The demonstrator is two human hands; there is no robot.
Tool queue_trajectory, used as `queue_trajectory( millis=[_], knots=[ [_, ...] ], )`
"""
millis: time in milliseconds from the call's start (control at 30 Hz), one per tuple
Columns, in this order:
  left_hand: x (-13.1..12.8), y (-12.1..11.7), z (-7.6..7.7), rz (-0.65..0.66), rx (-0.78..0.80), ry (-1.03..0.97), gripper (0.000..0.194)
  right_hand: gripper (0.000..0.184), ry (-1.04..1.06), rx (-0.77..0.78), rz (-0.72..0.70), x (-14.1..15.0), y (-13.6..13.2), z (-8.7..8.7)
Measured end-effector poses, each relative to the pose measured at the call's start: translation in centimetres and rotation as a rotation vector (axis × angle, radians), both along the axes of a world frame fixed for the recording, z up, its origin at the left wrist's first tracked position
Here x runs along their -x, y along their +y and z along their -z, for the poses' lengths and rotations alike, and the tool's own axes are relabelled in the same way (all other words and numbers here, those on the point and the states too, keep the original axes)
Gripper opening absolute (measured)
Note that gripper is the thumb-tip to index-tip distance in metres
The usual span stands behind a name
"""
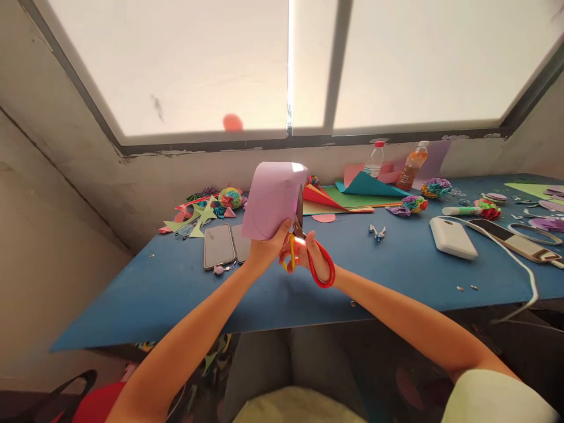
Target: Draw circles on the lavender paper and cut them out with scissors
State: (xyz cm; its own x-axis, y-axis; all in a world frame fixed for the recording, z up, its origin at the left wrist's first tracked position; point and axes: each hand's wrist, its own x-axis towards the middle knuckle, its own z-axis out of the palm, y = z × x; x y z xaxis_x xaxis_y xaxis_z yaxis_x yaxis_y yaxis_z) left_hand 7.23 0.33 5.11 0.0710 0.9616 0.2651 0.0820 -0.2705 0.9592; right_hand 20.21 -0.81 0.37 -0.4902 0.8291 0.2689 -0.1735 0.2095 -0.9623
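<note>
My left hand (267, 249) grips the lower edge of a lilac sheet of paper (272, 198), holding it upright above the blue table (176, 288). A faint curved line is drawn on the sheet. My right hand (315, 255) is in the handles of red and orange scissors (308, 252). Their blades (299, 211) point up along the sheet's right edge. Both hands are close together in front of me.
Two phones (227, 244) lie left of my hands, by green and pink paper scraps (194, 218). Coloured sheets (352, 197), two bottles (396, 163), paper flowers (414, 204), a white power bank (453, 237) with cable, another phone (515, 241) and a compass (377, 232) sit to the right.
</note>
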Motion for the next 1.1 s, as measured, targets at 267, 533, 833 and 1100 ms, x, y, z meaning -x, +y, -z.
queue_trajectory(
  millis=[267, 533, 833, 1100],
  knots=[
    [0.2, 0.5, 0.1, -0.043, -0.06, -0.011, 0.044, 0.082, -0.063, 0.07, 0.051, -0.1, 0.2, -0.3],
    [0.2, 0.6, 0.1, -0.04, -0.075, -0.037, 0.041, 0.08, -0.028, 0.072, 0.063, -0.1, 0.2, -0.6],
    [0.7, 2.2, 0.7, -0.235, -0.163, -0.18, 0.044, 0.074, -0.025, 0.041, 0.283, -0.2, 1.7, 0.5],
    [1.8, 4.1, -0.1, -0.362, -0.191, -0.416, 0.035, 0.047, -0.827, -0.052, 0.753, -4.1, 5.0, 0.0]
  ],
)
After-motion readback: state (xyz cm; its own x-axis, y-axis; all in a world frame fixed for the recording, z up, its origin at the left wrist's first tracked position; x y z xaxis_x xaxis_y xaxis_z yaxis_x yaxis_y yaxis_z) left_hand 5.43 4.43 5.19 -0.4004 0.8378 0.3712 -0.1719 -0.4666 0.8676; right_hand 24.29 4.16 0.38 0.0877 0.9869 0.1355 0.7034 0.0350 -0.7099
